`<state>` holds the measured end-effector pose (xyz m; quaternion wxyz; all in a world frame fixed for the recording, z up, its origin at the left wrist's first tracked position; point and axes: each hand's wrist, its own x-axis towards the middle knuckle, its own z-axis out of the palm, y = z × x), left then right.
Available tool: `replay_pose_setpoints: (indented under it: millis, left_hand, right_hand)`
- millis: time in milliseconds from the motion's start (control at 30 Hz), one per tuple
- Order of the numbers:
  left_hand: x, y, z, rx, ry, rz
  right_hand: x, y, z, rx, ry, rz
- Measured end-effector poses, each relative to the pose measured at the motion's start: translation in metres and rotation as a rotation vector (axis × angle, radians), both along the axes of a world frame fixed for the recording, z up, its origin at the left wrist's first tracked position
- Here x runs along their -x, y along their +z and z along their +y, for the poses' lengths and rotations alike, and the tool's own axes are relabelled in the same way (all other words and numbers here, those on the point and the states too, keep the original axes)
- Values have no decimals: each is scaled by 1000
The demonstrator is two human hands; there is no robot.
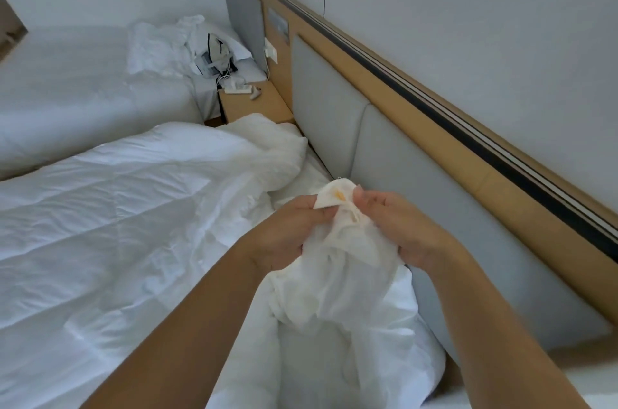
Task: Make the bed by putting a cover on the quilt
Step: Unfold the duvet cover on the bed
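Observation:
A white quilt (133, 208) lies spread and rumpled over the near bed, bunched up toward the headboard. A thin white cover (341, 291) is gathered in front of me, and one corner of it stands up between my hands with a small yellow mark on it. My left hand (287, 234) pinches that corner from the left. My right hand (398, 224) pinches it from the right. Both hands are raised above the bed, close to the headboard.
A grey padded headboard (384, 158) with a wooden frame runs along the right. A wooden nightstand (254, 106) with cables and a remote stands between the beds. The second bed (83, 91) at the left carries crumpled white linen and a dark device.

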<state>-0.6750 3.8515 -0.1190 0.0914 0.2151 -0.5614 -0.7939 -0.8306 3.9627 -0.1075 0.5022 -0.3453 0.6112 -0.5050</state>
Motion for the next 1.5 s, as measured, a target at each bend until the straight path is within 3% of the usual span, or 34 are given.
replay_pose_setpoints:
  millis: [100,233,400,500,567,667,700,833,933,1000,1100,1167,1267,1333,1400,1500]
  left_hand:
    - [3,-1,11,233,47,10]
    - [12,-3,28,406,115,-110]
    - [16,-7,30,190,80,-262]
    - [15,-9,26,265,-31,-346]
    - [19,-13,27,355,-16,-357]
    - [25,-14,34,308,114,-280]
    - [26,-14,37,283,131,-256]
    - [17,-13,37,162,181,-245]
    - [0,-11,41,76,50,-285]
    - [-8,-12,49,69,29,-345]
    - [-14,-10,61,79,117,-320]
    - [-20,-4,68,108,208,-302]
    - [-29,1,77,214,381,-374]
    - [-24,2,85,144,429,-305]
    - [-25,-3,93,101,471,-266]
    - [-36,-8,106,-8,463,-223]
  right_hand:
    - [8,-4,9,-108,206,66]
    - [23,-19,6,-52,184,14]
    - [32,-35,1,-3,137,-115]
    - [44,-38,-2,-21,234,-77]
    - [56,-42,-3,-69,416,-2]
    - [68,-45,-2,-186,767,305]
    - [71,-47,-3,-222,796,377]
    - [76,-50,-5,-79,766,198]
    - [67,-48,-5,54,619,25]
    - [56,-43,-7,72,563,15]
    - [47,-27,-6,70,609,116]
    - [47,-14,0,30,777,163]
    - [42,-9,9,-115,999,566]
    - [34,-18,12,-169,964,681]
    - [26,-28,15,-110,900,622]
    - [18,-38,22,-5,781,335]
